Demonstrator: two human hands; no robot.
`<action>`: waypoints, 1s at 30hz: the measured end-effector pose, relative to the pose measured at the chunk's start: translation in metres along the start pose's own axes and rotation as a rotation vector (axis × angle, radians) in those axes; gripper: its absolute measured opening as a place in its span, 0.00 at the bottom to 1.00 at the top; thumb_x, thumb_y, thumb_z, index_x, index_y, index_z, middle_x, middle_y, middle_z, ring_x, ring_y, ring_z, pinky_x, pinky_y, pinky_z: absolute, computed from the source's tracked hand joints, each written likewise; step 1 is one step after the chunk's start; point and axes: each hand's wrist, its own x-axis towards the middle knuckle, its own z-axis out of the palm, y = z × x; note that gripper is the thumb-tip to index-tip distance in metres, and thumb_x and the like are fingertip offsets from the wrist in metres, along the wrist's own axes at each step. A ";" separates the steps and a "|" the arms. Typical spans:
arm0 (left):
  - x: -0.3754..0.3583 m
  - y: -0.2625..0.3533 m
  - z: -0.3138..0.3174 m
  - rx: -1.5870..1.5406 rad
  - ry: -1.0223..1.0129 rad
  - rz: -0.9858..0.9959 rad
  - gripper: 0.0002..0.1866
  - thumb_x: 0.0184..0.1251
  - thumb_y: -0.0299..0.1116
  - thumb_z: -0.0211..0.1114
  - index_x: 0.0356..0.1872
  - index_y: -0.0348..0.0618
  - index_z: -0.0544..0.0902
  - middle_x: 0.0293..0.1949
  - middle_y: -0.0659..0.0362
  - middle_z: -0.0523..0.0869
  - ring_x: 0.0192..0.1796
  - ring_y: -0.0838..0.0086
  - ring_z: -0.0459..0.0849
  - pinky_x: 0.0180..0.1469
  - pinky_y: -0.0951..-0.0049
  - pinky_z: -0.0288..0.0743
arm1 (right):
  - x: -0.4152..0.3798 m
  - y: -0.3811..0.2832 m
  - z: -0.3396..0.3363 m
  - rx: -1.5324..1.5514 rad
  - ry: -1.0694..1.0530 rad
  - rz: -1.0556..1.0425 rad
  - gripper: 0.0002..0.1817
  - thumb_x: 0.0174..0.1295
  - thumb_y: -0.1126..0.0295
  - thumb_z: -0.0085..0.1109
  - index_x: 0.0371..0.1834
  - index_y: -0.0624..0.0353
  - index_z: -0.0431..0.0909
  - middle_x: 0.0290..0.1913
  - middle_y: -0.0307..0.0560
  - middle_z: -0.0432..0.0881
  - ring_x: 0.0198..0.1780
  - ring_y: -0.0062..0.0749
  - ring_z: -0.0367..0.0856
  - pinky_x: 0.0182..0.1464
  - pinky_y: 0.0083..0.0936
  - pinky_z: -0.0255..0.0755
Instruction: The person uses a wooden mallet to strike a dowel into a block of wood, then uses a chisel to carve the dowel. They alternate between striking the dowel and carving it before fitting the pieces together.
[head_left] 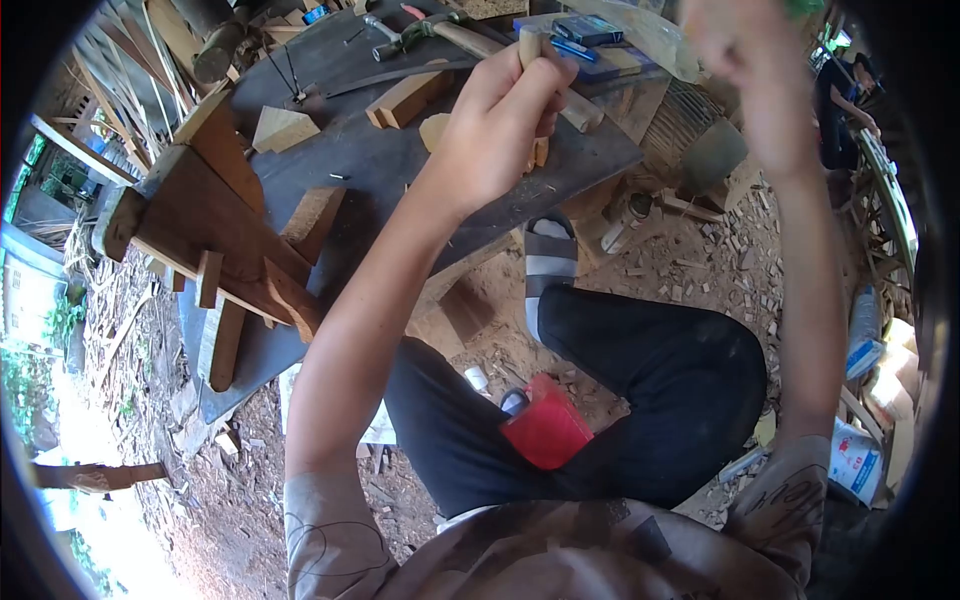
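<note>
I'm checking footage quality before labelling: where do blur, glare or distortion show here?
Head view: right hand smeared, likely by motion, while the left hand looks fairly sharp; head view: glare washes out the ground at lower left; head view: a dark round border and curved outer shapes suggest wide-lens distortion.

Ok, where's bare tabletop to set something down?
Dark tabletop: mostly bare between left forearm and the rectangular wooden block left of it; smaller patch at the right corner, past the left hand. Crowded: far side, with hammer and blue box.
</note>
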 end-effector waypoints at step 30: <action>0.001 0.007 -0.001 -0.074 0.021 -0.031 0.15 0.82 0.37 0.56 0.31 0.49 0.66 0.26 0.68 0.62 0.27 0.82 0.58 0.31 0.74 0.57 | -0.008 0.007 0.007 0.001 0.311 0.022 0.34 0.84 0.38 0.32 0.47 0.59 0.76 0.21 0.28 0.60 0.21 0.13 0.55 0.25 0.18 0.53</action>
